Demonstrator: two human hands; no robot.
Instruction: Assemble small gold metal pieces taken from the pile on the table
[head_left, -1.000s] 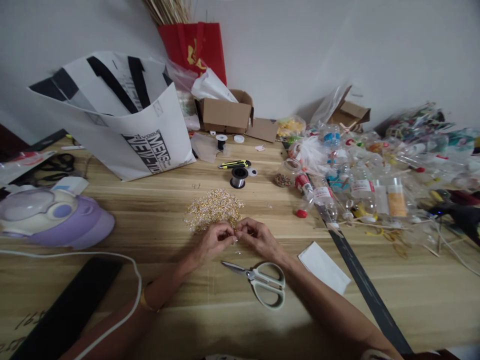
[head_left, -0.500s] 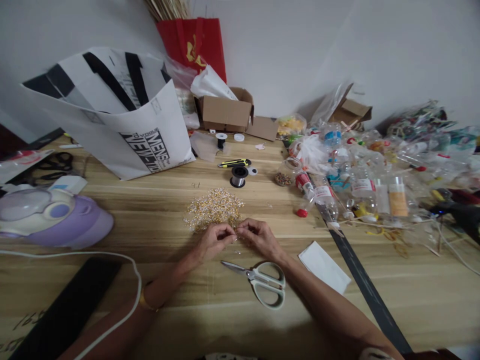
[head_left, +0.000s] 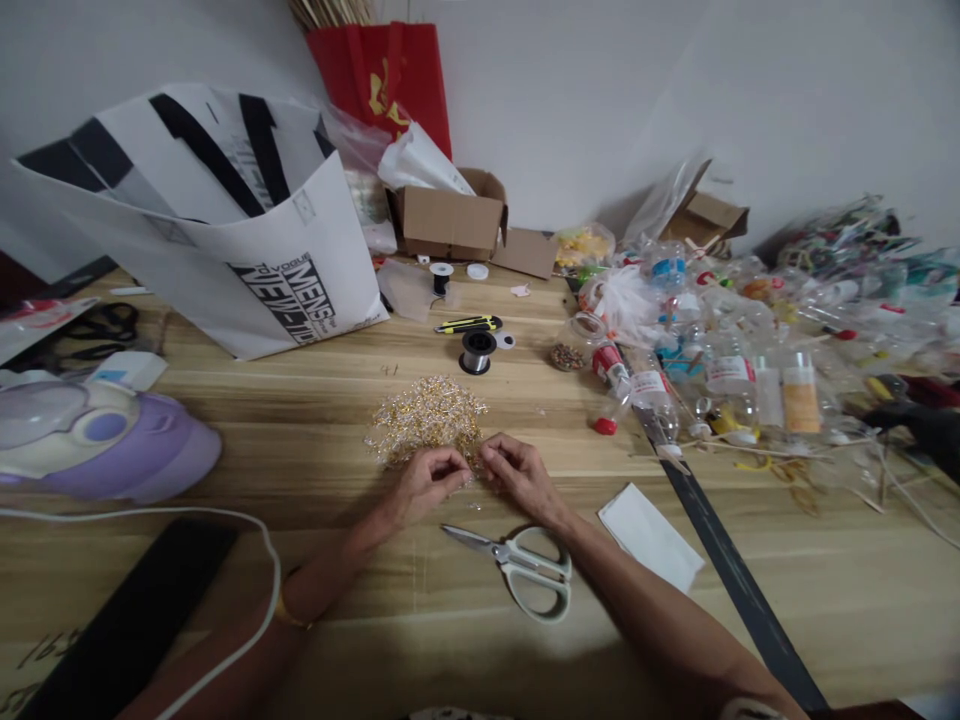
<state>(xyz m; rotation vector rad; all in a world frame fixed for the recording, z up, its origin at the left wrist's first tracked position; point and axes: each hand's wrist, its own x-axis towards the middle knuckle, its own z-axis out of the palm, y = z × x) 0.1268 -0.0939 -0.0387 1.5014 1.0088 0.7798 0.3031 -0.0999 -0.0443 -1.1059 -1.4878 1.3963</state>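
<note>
The pale striped wooden table (head_left: pixel 315 420) fills nearly the whole view. At its far left stands a big white paper carrier bag with black lettering (head_left: pixel 247 260), and a jumbled heap of clear plastic bottles (head_left: pixel 735 350) crowds the far right. A lilac-and-cream plastic appliance (head_left: pixel 97 445) sits at the left edge. A long black flat strip (head_left: pixel 739 585) runs slantwise toward the near right edge.

The bare wood in the middle, between bag and bottles, is the widest open stretch. On it lies the gold-and-clear beaded cluster (head_left: pixel 427 418), a low, glittery, lace-like mound with a ragged outline, well apart from everything around it.

The left hand (head_left: pixel 429 483) and the right hand (head_left: pixel 520 478) meet at its near rim. Both have their fingers curled in tight and pinched on its edge. Whatever fine strand sits between the fingertips is too small to make out.

Just behind the wrists, near the person, lie grey-handled steel scissors (head_left: pixel 525 570), blades pointing left. Right of them lies a white paper slip (head_left: pixel 649 535), touching the black strip. Beyond the cluster stands a small silver wire spool (head_left: pixel 477 351), with free wood between the two.
</note>
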